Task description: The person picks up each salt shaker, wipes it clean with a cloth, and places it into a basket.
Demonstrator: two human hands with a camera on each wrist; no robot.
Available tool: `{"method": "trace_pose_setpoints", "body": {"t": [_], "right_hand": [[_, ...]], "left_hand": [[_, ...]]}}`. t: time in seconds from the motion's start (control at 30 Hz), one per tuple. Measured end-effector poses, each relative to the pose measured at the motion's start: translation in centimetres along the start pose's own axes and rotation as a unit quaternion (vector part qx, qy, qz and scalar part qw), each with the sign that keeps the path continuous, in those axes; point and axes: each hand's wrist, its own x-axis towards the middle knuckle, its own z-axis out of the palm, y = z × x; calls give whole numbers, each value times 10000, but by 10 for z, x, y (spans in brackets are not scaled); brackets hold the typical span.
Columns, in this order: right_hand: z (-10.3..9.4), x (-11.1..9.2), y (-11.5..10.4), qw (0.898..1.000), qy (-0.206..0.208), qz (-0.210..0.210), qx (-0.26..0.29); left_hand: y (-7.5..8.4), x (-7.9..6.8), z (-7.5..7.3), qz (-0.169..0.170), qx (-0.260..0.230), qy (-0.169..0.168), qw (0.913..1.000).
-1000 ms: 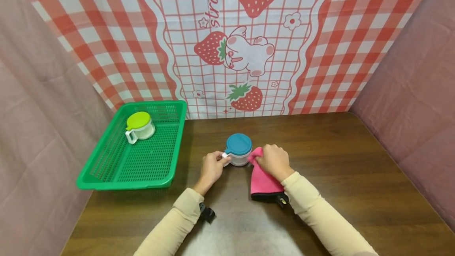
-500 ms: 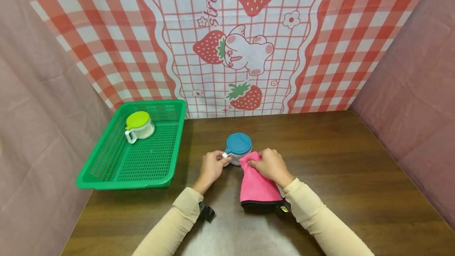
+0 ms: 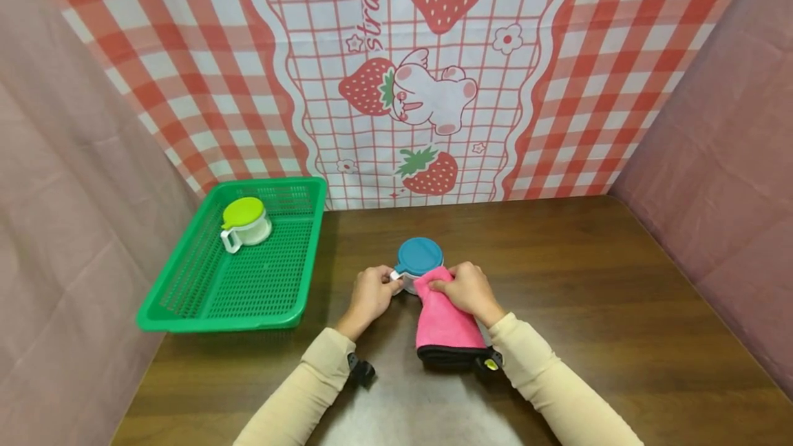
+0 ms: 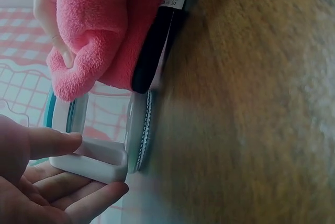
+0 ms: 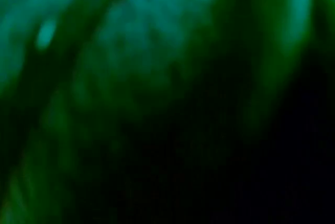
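A clear seasoning jar with a blue lid (image 3: 420, 256) stands on the table between my hands. My left hand (image 3: 372, 292) pinches its white handle (image 4: 97, 169) between thumb and fingers. In my right hand (image 3: 471, 291) I grip a pink towel (image 3: 447, 322) with a black edge, its bunched top against the front right side of the jar. The left wrist view shows the towel (image 4: 94, 20) over the jar's wall, covering part of it. The right wrist view is dark and blurred.
To the left is a green plastic basket (image 3: 300, 267), in which a similar jar with a lime-green lid (image 3: 244, 213) stands. Behind the wooden table (image 3: 557, 246) hangs a strawberry-print checked cloth (image 3: 427, 95). Pink curtains (image 3: 712, 122) close off both sides.
My right hand has brought the towel from the jar's right side round to its front, moving left and slightly nearer. My left hand stays on the handle.
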Motion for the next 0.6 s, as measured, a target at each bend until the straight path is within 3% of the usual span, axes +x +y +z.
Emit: {"method": "trace_pose_setpoints", "body": {"t": [0.3,0.6], "right_hand": [[-12,10,17,9992,-161,242,286],[-30,25,31,9949,-180,791,606]], "left_hand": [[1,-1,-1,23,117,-26,9999],[2,0,-3,-17,179,-99,9998]]}}
